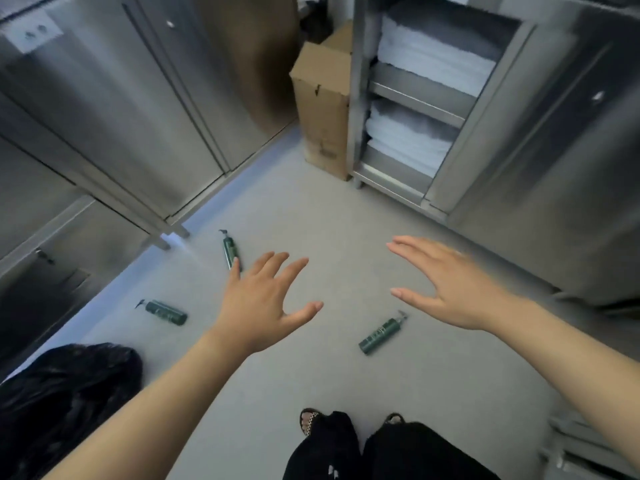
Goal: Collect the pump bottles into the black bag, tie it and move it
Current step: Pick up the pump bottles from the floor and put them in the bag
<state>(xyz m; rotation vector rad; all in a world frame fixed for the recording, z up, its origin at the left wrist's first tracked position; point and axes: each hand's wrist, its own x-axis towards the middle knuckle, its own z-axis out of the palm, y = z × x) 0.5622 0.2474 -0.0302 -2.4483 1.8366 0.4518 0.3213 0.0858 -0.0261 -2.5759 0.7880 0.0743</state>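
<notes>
We stretch both arms forward, left hand [263, 299] and right hand [446, 289] spread palm-down and empty above the floor [329, 220], where the far bottle [231, 251], left bottle [166, 311] and right bottle [382, 334] lie flat, the bag [65, 386] slumped at our left.

tall cardboard box [320, 109] beside open steel cabinet [485, 140] holding stacked white towels [433, 64].

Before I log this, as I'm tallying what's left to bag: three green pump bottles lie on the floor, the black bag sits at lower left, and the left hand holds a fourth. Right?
Not quite: the head view shows the left hand open and empty. The rest holds: three green pump bottles lie on the floor, black bag at lower left.
</notes>
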